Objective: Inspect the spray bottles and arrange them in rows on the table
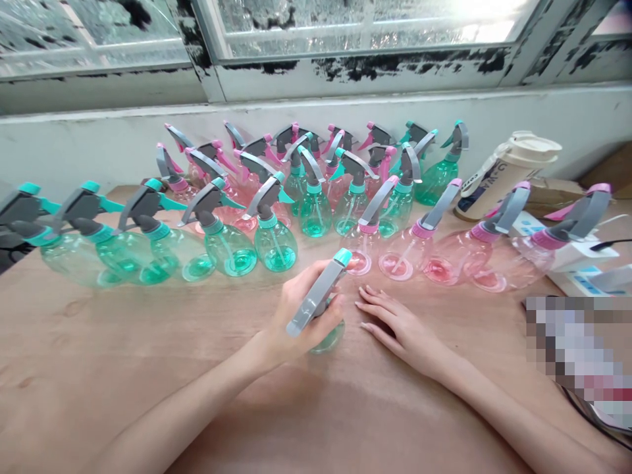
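My left hand (301,309) is closed around the neck of a green spray bottle (330,337), which stands on the table in front of me. Its grey trigger head with a teal nozzle points away from me, and my fingers hide the neck and most of the body. Flat on the wood just right of that bottle lies my right hand (399,326), fingers stretched out and holding nothing. Beyond both hands runs a front row of spray bottles, with several green ones (276,247) to the left and several pink ones (402,253) to the right.
Behind the front row, more pink and green spray bottles (316,210) crowd toward the wall. A white tumbler (498,174) stands at the back right, near a white power strip (575,247) with a black cable. A blurred-out item (582,355) lies at the right edge of the table (123,355).
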Available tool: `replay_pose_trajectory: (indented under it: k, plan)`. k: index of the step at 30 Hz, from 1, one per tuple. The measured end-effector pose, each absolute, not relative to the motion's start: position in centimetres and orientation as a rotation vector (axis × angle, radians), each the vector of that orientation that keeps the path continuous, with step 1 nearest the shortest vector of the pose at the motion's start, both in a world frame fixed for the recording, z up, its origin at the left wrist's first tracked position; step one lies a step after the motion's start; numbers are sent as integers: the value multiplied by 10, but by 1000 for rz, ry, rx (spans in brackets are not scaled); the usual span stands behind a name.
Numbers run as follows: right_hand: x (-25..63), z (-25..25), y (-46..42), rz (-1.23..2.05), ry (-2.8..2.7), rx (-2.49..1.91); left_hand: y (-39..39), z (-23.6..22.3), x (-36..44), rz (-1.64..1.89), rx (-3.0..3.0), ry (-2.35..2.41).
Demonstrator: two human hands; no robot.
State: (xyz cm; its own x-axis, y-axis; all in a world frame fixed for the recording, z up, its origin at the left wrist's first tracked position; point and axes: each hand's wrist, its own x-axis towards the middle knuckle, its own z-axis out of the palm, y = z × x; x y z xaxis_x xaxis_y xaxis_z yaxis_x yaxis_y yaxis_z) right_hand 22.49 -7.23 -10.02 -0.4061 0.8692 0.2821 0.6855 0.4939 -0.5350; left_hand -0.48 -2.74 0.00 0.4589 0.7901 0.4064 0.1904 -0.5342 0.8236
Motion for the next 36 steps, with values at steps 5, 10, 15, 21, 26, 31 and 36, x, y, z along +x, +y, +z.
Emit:
replay_pose_trajectory:
  k: [5,10,15,21,26,31,36]
  plan:
    - [226,-102,-72,449,-2222,-1282,-27,-1,-5,1078,2011,803]
    - [226,-102,-73,443,-2220,-1277,-26,-1,-4,1109,2036,790]
    - [226,-104,-72,415,-2250,-1279,-26,6,-3,1145,2095,798]
    - [226,-104,-72,411,-2261,-1285,-26,-1,-4,1152,2092,775]
    - [226,-101,-73,408,-2263,-1293,-30,-12,-5,1197,2050,837]
    - [226,-102,-72,409,-2259,-1296,-32,-12,-5,1204,2016,860]
    - [226,-103,-73,402,-2265,-1291,-32,-11,-5,1198,2041,879]
